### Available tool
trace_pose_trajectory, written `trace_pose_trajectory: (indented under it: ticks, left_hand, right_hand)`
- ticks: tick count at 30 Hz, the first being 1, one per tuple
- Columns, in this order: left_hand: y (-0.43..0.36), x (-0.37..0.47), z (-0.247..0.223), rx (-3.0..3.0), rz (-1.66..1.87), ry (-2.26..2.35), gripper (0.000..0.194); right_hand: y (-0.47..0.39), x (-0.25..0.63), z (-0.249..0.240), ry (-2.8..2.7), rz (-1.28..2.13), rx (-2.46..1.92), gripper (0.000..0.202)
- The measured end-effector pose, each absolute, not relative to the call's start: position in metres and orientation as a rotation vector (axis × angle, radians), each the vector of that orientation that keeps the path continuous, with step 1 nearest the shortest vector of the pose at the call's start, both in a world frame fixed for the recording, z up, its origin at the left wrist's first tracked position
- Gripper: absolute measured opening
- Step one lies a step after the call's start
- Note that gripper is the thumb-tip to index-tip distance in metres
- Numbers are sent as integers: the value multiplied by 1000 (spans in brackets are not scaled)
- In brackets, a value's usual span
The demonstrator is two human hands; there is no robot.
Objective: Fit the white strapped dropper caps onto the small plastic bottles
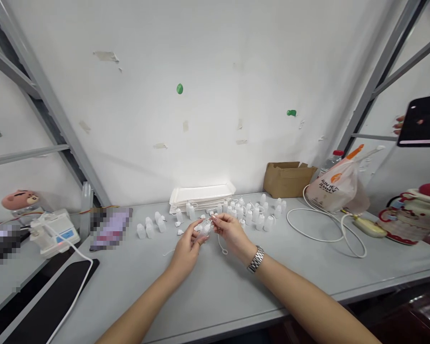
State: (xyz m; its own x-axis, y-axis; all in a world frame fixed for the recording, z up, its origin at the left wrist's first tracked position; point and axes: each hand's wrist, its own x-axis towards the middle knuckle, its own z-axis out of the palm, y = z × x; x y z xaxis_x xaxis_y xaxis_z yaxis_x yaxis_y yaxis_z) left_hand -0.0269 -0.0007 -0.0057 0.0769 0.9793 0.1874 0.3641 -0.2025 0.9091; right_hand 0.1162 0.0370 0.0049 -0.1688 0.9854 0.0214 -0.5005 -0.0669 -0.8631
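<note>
Above the middle of the table, my left hand (186,246) is closed round a small translucent plastic bottle (203,229). My right hand (232,235) pinches at the top of that bottle; the small part between its fingertips is too small to make out. Below the right fingers hangs a thin white strap (224,251) ending in a ring. Just behind my hands, several similar small bottles (260,222) stand upright in a group to the right. More bottles (149,228) stand to the left, and a small white cap (179,223) lies near them.
White trays (200,193) are stacked against the wall beside a cardboard box (286,179). On the right are a white cable (313,236), a plastic bag (335,186) and a decorated jar (404,215). A phone (112,228) and a power strip (55,234) lie left.
</note>
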Motion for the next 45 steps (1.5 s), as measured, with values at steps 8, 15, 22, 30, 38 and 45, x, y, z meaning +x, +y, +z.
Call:
trace_pose_trajectory:
  ticks: [8, 15, 22, 30, 38, 45]
  left_hand:
    - [0, -27, -12, 1665, 1123, 1349, 50]
    - [2, -29, -8, 1736, 1119, 1453, 53]
    - [1, -29, -4, 1707, 1128, 1503, 60]
    - [2, -28, -3, 1709, 1133, 1515, 61]
    - [3, -30, -5, 1743, 1164, 1545, 58]
    - [6, -32, -12, 1839, 1242, 1485, 41]
  right_hand:
    - [38, 110, 2, -884, 1471, -755, 32]
    - [37, 110, 6, -856, 1478, -771, 37]
    - [37, 110, 5, -901, 1460, -780, 38]
    - [38, 110, 7, -966, 1411, -814, 39]
    - [39, 110, 4, -959, 1416, -820, 36]
    - [32, 114, 5, -873, 1568, -765, 29]
